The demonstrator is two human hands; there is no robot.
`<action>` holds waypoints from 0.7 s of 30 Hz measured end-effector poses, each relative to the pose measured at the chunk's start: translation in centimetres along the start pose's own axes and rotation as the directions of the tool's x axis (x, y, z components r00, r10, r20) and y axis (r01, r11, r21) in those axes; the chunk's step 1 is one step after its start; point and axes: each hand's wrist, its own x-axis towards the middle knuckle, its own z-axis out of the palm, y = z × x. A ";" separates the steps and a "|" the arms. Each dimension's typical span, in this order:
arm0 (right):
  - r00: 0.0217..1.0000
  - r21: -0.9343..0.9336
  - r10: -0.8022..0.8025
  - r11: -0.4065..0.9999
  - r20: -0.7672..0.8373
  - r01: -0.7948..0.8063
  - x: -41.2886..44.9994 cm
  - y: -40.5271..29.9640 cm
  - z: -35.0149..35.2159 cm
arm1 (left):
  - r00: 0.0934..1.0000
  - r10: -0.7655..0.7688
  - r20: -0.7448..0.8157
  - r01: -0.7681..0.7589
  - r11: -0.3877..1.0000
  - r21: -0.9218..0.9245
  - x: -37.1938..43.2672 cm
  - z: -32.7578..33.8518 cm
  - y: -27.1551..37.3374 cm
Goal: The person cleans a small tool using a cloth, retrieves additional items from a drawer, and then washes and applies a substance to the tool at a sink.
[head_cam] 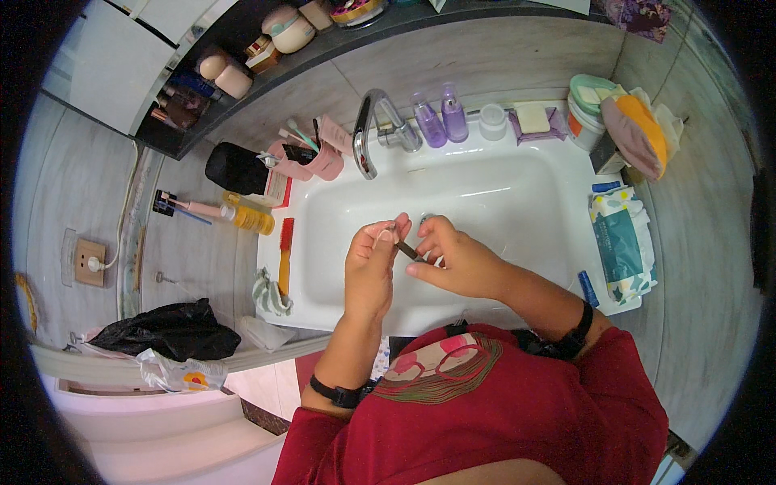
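Both hands are over the front part of a white washbasin (pixel 515 200). My left hand (pixel 377 245) grips the upper end of a small dark slim stick-like tool (pixel 408 249) between thumb and fingers; a pale bit shows at its tip, too small to name. My right hand (pixel 451 257) is at the tool's lower end, thumb below and fingers curled above it. Whether the right fingers press on the tool cannot be told. Just behind the hands is the drain (pixel 427 216), partly hidden. A chrome faucet (pixel 367 133) arches over the basin's back.
Left on the rim lie an orange comb-like brush (pixel 286 254) and a scrunched pale cloth (pixel 270 293). Pink cups (pixel 324 163), purple bottles (pixel 429 124), a white jar (pixel 492 122) and a soap dish (pixel 536 124) line the back. A wipes pack (pixel 621 245) rests right.
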 end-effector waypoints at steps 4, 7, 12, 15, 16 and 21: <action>0.995 -0.107 0.028 0.994 0.098 -0.017 0.6 0.7 -0.4 | 1.000 0.027 -0.005 -0.027 0.997 -0.067 0.0 0.0 0.0; 0.996 -0.072 -0.029 0.997 0.088 0.035 0.7 1.3 -0.3 | 1.000 0.014 -0.005 -0.014 0.997 -0.074 -0.2 0.1 0.6; 0.888 0.415 0.221 0.821 0.403 -0.392 0.4 0.4 -1.5 | 0.977 -0.088 0.194 0.101 0.993 -0.058 -0.6 -0.2 1.9; 0.797 0.507 0.224 0.668 0.561 -0.545 0.1 -0.5 -1.9 | 0.976 -0.033 0.216 0.028 0.999 0.031 -0.5 -1.5 1.3; 0.784 0.496 0.228 0.665 0.577 -0.558 0.1 -0.5 -1.9 | 0.976 -0.034 0.215 0.028 0.999 0.030 -0.5 -1.5 1.2; 0.800 0.456 0.232 0.720 0.552 -0.524 -0.1 0.0 -1.6 | 0.981 -0.028 0.191 0.014 0.997 0.070 -0.6 -1.9 1.0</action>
